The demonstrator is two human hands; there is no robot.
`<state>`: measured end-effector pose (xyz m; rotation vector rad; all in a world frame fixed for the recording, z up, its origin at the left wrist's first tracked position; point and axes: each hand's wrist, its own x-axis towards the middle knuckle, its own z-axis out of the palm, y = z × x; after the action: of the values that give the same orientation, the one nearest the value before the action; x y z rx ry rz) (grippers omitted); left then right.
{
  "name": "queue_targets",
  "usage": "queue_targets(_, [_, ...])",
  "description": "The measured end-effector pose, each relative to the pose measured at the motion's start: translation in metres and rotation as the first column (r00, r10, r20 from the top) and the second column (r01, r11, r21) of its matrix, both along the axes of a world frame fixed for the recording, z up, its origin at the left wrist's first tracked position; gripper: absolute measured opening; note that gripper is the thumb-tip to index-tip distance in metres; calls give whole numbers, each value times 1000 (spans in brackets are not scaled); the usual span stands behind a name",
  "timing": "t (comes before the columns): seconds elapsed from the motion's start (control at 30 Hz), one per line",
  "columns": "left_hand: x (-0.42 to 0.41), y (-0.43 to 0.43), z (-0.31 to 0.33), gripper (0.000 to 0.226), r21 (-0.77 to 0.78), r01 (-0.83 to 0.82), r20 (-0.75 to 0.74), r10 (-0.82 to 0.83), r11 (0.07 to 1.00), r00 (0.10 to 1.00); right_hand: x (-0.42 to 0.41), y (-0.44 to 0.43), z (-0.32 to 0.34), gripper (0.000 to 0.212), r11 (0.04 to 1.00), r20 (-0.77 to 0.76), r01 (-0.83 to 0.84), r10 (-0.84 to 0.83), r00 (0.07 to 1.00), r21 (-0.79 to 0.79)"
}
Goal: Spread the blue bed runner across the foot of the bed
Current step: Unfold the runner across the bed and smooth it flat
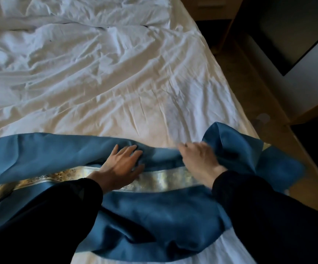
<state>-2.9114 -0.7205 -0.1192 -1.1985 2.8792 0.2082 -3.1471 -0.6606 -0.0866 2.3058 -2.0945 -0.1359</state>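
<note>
The blue bed runner (163, 212) lies bunched across the near end of the bed (219, 77). I count one runner, one bed and two hands. One shiny gold and silver band (163, 180) runs along the middle of the runner. The runner's far edge is wavy. Its right end stands up in a hump (224, 138) near the bed's right edge, and a bit of it hangs over that side. Past the runner I see a wide stretch of wrinkled white sheet (116, 82) lying open. A strip of brown floor (249, 88) runs along the right of the bed. The left hand (122, 166) lies flat on the runner, palm down, fingers spread wide. The right hand (198, 159) is on the runner just beside the hump. It is blurry, so I cannot tell if its fingers hold the cloth. Both arms wear dark sleeves (59, 216).
</note>
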Motion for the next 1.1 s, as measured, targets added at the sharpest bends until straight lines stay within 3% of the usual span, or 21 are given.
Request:
queue_targets(0.07, [-4, -14, 5, 52, 31, -61, -106, 64, 998, 992, -14, -26, 10, 29, 995, 7, 94, -94, 996, -28])
queue_targets(0.17, [-13, -30, 3, 46, -1, -91, -76, 90, 996, 993, -26, -44, 12, 30, 972, -14, 196, -199, 980, -134])
queue_targets(0.23, [-18, -39, 7, 37, 87, -221, -111, 230, 971, 967, -22, -38, 5, 48, 977, -68, 146, -157, 985, -153])
queue_targets(0.3, [-23, -47, 10, 25, 191, -325, -168, 357, 926, 919, -14, -24, -11, 67, 995, -130, 69, -77, 989, -68])
queue_targets(0.33, [-25, -51, 11, 19, 240, -330, -188, 378, 913, 907, -11, -18, -18, 67, 998, -128, 61, -64, 990, -30])
queue_targets(0.4, [-29, -59, 11, 18, 306, -281, -236, 358, 910, 904, -10, -10, -24, 43, 994, -41, 106, -107, 993, -38])
queue_targets(0.47, [-24, -66, 8, 16, 278, -207, -180, 263, 938, 948, -8, 0, -25, 30, 996, 67, 74, -70, 995, -58])
queue_targets(0.53, [-15, -73, 3, 35, 232, -123, -3, 128, 965, 992, -3, 11, -26, 45, 999, 125, -15, 19, 992, -29])
queue_targets(0.6, [-5, -74, 0, 45, 221, -70, 139, 39, 973, 989, 1, 14, -24, 54, 1000, 155, -3, 5, 988, -16])
queue_targets(0.7, [-4, -69, -4, 24, 138, -23, 194, -4, 990, 981, 1, -5, -25, 30, 982, 254, 126, -87, 963, -142])
queue_targets(0.77, [-8, -69, -2, 13, 112, -62, 125, 48, 992, 991, 1, -19, -22, 24, 983, 261, 173, -154, 953, -54])
queue_targets(0.83, [-12, -75, 4, 8, 117, -137, 42, 133, 984, 990, -3, -28, -26, 43, 973, 198, 139, -175, 964, 182])
queue_targets(0.93, [-12, -87, 14, 9, 172, -172, 28, 169, 970, 985, -8, -35, -25, 35, 815, 310, 94, -321, 895, 572])
queue_targets(1.0, [-10, -94, 17, 12, 327, -110, 59, 96, 939, 994, -9, -36, -22, 19, 754, 332, 60, -358, 873, 654])
queue_targets(1.1, [-10, -98, 18, 17, 591, -43, 102, -22, 805, 995, -5, -36, -14, 14, 733, 304, -3, -278, 911, 680])
